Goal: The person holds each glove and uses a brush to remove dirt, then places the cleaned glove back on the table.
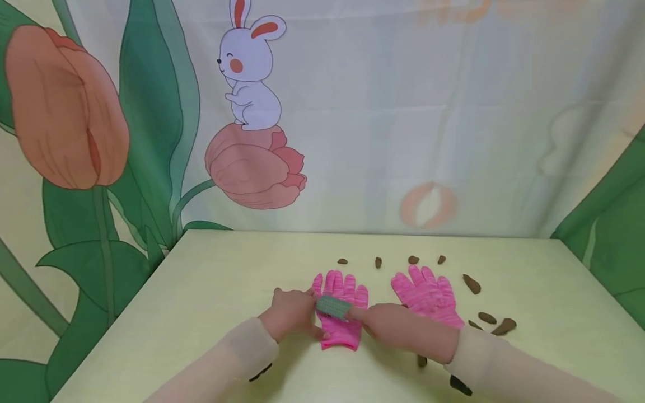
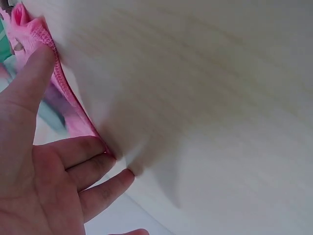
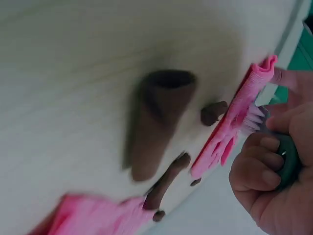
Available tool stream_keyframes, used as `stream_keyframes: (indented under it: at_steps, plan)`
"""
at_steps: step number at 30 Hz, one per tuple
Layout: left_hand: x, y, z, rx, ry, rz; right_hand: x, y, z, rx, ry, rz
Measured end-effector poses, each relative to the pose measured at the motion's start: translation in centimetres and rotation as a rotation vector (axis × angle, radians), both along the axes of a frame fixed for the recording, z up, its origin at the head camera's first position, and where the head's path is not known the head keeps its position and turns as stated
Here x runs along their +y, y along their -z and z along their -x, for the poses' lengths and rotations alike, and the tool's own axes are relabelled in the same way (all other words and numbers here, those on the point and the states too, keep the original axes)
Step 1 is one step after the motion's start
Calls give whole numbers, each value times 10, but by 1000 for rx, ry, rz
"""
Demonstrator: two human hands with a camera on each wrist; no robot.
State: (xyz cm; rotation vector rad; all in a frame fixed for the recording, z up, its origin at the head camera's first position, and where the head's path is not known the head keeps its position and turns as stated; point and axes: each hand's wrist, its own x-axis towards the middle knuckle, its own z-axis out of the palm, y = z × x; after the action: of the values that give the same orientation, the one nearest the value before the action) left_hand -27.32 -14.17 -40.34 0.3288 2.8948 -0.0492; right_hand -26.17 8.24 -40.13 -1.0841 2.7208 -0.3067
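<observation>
A pink knitted glove (image 1: 347,334) lies flat with its fingers pointing away from me. Across its palm, my right hand (image 1: 405,329) holds a green brush (image 1: 333,307). The right wrist view shows fingers curled round the green handle (image 3: 292,161), pale bristles (image 3: 252,119) against the glove. My left hand (image 1: 293,313) rests at the glove's left side. In the left wrist view its thumb lies on the glove's edge (image 2: 44,35), while the other fingers extend fairly straight along that edge. A second pink glove (image 1: 428,296) lies to the right, partly behind my right forearm.
Several brown lumps lie around the gloves, including one piece (image 1: 472,284) and another (image 1: 505,326) at right. One brown tube-like piece (image 3: 161,125) looks hollow-ended. A curtain printed with a rabbit (image 1: 252,101) and tulips hangs behind the pale table (image 1: 227,268).
</observation>
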Motion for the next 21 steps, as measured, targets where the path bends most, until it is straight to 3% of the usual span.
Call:
stream_keyframes:
  at_steps: [5, 9, 12, 16, 21]
  plan:
    - [-4, -4, 4, -14, -17, 17, 36, -14, -14, 42, -54, -6]
    - [-5, -4, 4, -33, -21, 27, 55, -29, -18, 102, -11, 39]
    - [-3, -3, 4, -29, -21, 13, 50, -33, -15, 109, 27, 73]
    - [1, 0, 3, -22, -7, -27, 25, -24, -6, 63, 39, 73]
    - [7, 1, 3, -21, -9, -14, 20, 10, 0, 76, 10, 31]
